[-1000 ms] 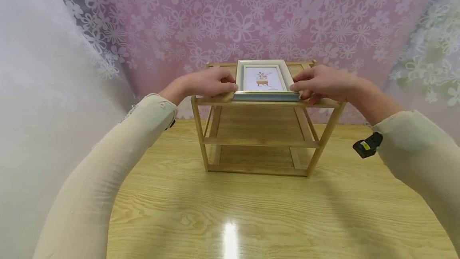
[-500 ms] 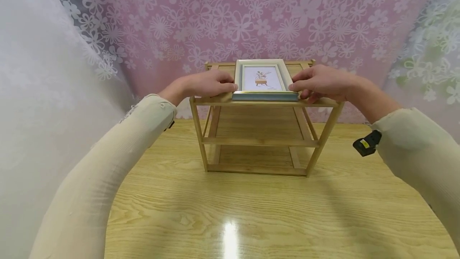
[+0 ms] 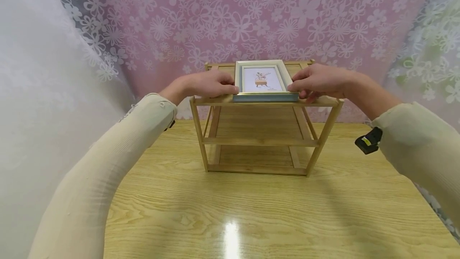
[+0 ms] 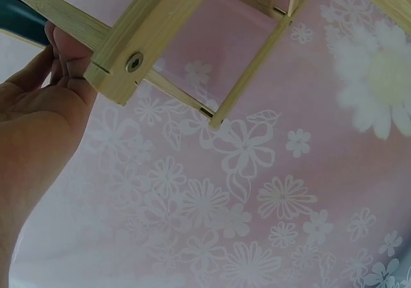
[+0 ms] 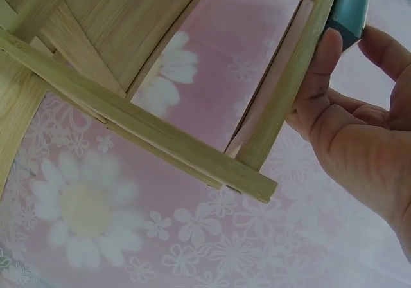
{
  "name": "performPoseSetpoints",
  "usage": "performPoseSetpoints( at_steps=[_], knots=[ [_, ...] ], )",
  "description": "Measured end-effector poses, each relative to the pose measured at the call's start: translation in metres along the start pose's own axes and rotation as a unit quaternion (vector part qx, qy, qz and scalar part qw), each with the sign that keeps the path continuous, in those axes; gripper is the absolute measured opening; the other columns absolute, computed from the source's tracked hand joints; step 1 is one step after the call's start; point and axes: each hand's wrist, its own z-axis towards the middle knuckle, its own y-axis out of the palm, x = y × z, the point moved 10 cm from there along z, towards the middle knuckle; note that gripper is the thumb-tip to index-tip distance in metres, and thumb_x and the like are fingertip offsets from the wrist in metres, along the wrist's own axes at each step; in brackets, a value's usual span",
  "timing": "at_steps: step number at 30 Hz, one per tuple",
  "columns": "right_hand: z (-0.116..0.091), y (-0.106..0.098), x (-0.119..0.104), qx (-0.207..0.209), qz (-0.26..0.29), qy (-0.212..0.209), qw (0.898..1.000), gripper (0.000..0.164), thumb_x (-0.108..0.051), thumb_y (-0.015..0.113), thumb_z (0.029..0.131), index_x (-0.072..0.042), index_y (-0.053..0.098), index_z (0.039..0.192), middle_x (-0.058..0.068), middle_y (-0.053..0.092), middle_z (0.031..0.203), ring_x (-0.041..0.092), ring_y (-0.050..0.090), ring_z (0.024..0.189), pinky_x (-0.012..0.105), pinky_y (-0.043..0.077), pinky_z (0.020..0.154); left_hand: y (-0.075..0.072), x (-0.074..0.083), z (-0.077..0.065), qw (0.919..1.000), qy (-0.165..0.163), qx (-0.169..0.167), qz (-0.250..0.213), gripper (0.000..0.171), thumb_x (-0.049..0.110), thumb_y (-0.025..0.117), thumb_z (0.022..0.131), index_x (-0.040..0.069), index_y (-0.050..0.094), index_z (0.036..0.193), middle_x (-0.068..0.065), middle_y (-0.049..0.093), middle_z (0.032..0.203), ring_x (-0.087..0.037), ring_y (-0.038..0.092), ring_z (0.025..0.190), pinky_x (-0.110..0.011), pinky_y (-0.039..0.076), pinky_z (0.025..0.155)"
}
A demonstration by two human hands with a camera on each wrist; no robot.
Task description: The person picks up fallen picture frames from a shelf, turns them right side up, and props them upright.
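Note:
On the top shelf of a small wooden rack lies a picture frame with a cream and blue-grey border, face up. Its print shows a plant in a legged pot. My left hand pinches its near left corner, thumb at the front edge, with the other fingers bent beside it. My right hand holds the near right side between thumb and fingers. In the right wrist view, the frame's teal side sits between that thumb and finger. The left wrist view shows only a dark teal bit of the frame.
The rack has two lower shelves and stands on a wood-grain surface. Behind it hangs a pink flowered curtain. A whitish curtain is at the left, and a pale flowered one at the right.
My right forearm has risen very slightly. The picture frame stays in nearly the same place on the rack, with both hands still at its sides.

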Motion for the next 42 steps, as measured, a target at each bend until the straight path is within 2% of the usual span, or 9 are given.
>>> performPoseSetpoints(
  at_steps=[5, 14, 29, 32, 38, 42],
  knots=[
    [-0.0016, -0.0001, -0.0003, -0.002, 0.014, 0.0, 1.0, 0.038, -0.025, 0.057, 0.101, 0.004, 0.052, 0.126, 0.004, 0.055, 0.086, 0.013, 0.053, 0.077, 0.03, 0.055, 0.072, -0.0008, 0.0018, -0.0014, 1.0, 0.007, 0.007, 0.003, 0.03, 0.034, 0.049, 0.104, 0.008, 0.058, 0.091, -0.001, 0.045, 0.074, -0.013, 0.039, 0.062, -0.03, 0.034, 0.062],
    [-0.0016, -0.0016, 0.0041, -0.001, 0.046, -0.004, 0.999, 0.047, -0.021, 0.053, 0.103, 0.006, 0.043, 0.14, 0.003, 0.06, 0.094, 0.011, 0.057, 0.077, 0.029, 0.056, 0.074, -0.0013, -0.0011, -0.0025, 0.9993, 0.012, 0.021, -0.027, 0.03, 0.035, 0.05, 0.104, 0.009, 0.059, 0.092, -0.001, 0.045, 0.074, -0.013, 0.039, 0.064, -0.03, 0.035, 0.064],
    [-0.0048, -0.0051, -0.0008, 0.009, 0.066, -0.021, 0.998, 0.046, -0.018, 0.052, 0.104, 0.004, 0.043, 0.143, 0.005, 0.064, 0.099, 0.011, 0.055, 0.072, 0.027, 0.056, 0.07, -0.0052, 0.0031, -0.0057, 0.9982, 0.023, 0.047, -0.028, 0.03, 0.036, 0.051, 0.104, 0.01, 0.061, 0.094, -0.001, 0.044, 0.073, -0.014, 0.04, 0.065, -0.029, 0.034, 0.065],
    [-0.0055, -0.0044, -0.0019, 0.008, 0.07, -0.028, 0.997, 0.047, -0.018, 0.054, 0.104, 0.003, 0.044, 0.144, 0.005, 0.064, 0.102, 0.012, 0.055, 0.073, 0.027, 0.056, 0.07, -0.0042, 0.0044, -0.0057, 0.9975, 0.027, 0.046, -0.045, 0.027, 0.033, 0.051, 0.104, 0.009, 0.061, 0.098, -0.001, 0.044, 0.072, -0.013, 0.039, 0.063, -0.029, 0.035, 0.063],
    [-0.0053, -0.0044, 0.0001, 0.013, 0.069, -0.04, 0.997, 0.049, -0.019, 0.053, 0.104, 0.0, 0.042, 0.147, 0.005, 0.062, 0.11, 0.015, 0.055, 0.08, 0.027, 0.055, 0.071, 0.0, 0.0053, -0.0036, 0.9923, 0.038, 0.047, -0.108, 0.024, 0.028, 0.053, 0.104, 0.005, 0.061, 0.102, -0.005, 0.047, 0.072, -0.012, 0.038, 0.057, -0.027, 0.035, 0.059],
    [-0.0055, -0.0055, 0.0004, 0.021, 0.073, -0.044, 0.996, 0.051, -0.019, 0.054, 0.103, -0.001, 0.04, 0.149, 0.005, 0.06, 0.115, 0.016, 0.055, 0.085, 0.027, 0.055, 0.073, 0.0, 0.005, -0.0019, 0.9916, 0.041, 0.052, -0.111, 0.023, 0.027, 0.054, 0.104, 0.006, 0.063, 0.109, -0.009, 0.054, 0.079, -0.013, 0.042, 0.06, -0.027, 0.037, 0.059]
  ],
)
